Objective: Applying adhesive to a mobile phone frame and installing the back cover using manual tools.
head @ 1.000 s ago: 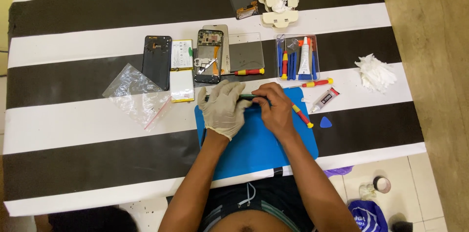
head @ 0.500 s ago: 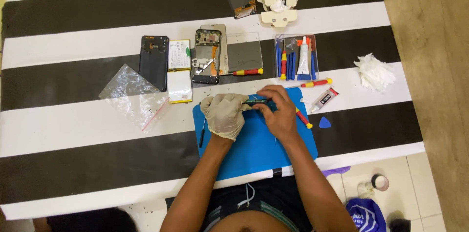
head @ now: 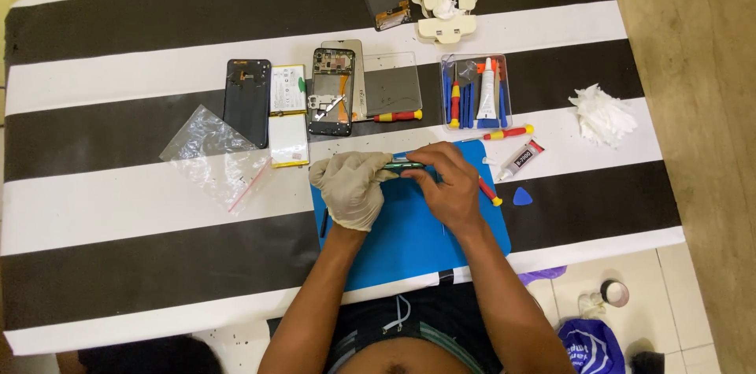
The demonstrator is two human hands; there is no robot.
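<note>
Seen from the head camera, both hands meet over the blue work mat [head: 409, 232], which lies at the near edge of the black-and-white striped surface [head: 118, 209], presumably so small parts stay on a soft, contrasting patch. The left hand [head: 352, 187], in a pale glove, is closed around one end of a thin phone part [head: 403, 164] held edge-on, and the bare right hand [head: 449, 185] pinches the other end with bent fingers; the piece sits just above the mat's far edge, raised between the two grips so its narrow side faces up. What exactly the fingertips do on that edge is too small to tell. A red-and-yellow screwdriver [head: 490, 191] lies on the mat just beside the right hand, within easy reach, and a blue triangular pick [head: 522, 197] rests just off the mat's right edge. Further out, parts are lined up in a row: a dark back cover [head: 247, 101], a white battery [head: 288, 114], an opened phone frame [head: 331, 90] and a clear tool tray [head: 476, 90] with blue prying tools and a glue tube. A clear plastic bag [head: 209, 155] lies to the left, and a crumpled white tissue [head: 602, 114] to the right, well apart from the hands.
</note>
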